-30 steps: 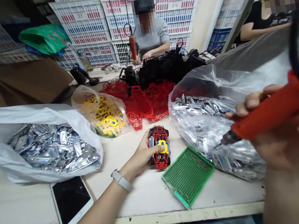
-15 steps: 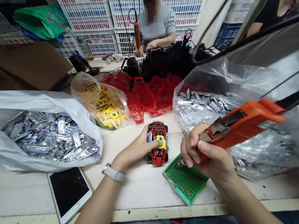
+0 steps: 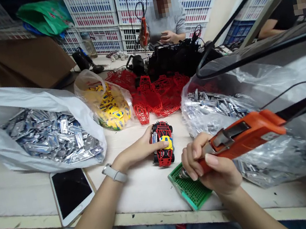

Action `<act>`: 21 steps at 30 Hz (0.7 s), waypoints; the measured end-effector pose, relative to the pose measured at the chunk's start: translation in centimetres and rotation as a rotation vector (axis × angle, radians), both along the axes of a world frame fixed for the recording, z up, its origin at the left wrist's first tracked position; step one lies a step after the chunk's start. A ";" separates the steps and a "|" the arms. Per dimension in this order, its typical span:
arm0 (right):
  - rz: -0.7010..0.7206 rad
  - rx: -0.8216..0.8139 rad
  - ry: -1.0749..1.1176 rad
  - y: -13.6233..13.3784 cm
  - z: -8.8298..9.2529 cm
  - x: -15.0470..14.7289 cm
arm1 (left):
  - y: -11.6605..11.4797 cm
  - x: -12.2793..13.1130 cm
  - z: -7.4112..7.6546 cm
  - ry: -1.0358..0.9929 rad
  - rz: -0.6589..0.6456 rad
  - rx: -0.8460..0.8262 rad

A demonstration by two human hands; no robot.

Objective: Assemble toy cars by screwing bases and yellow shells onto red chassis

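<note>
My left hand [image 3: 143, 144] grips a toy car [image 3: 166, 156] on the table, thumb across its yellow and blue panel. The car has a red cage body and black wheels. In my right hand [image 3: 209, 165] is an orange electric screwdriver [image 3: 240, 136], its cord trailing off to the right. Its tip points down at a green tray [image 3: 197, 197] full of small holes, which lies right of the car. Whether the tip touches the tray I cannot tell.
Left stands a bag of silvery parts [image 3: 57, 143], with a phone [image 3: 72, 195] before it. Behind lie a bag of yellow panels [image 3: 114, 113], red cage frames [image 3: 153, 98] and black parts [image 3: 172, 57]. Another silvery bag [image 3: 213, 104] sits right. A co-worker [image 3: 165, 17] sits opposite.
The screwdriver in my right hand has shifted slightly left and down over the tray. My left hand still holds the car. Across the table, the co-worker's hand has come off the hanging screwdriver.
</note>
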State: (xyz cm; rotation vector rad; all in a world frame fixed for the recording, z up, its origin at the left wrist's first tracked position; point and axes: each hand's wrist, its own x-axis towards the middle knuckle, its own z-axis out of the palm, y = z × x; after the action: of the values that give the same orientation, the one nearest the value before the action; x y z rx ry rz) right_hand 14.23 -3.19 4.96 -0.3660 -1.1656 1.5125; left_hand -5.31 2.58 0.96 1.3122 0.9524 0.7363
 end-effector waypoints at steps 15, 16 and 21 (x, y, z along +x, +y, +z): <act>-0.162 0.070 0.003 0.5 4.1 0.7 | 0.2 0.1 -0.5 -0.027 0.016 0.002; -0.235 0.104 0.031 1.0 5.0 0.6 | 0.2 0.1 -0.6 -0.026 0.013 0.005; -0.583 0.212 0.186 3.7 6.9 -1.3 | 0.3 0.1 -0.7 0.003 0.009 0.032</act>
State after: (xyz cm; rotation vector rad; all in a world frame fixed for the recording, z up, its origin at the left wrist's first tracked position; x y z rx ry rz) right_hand 12.95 0.54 11.83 -0.3715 -0.9516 0.8872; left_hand -5.23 2.92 0.28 1.3376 0.9527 0.7597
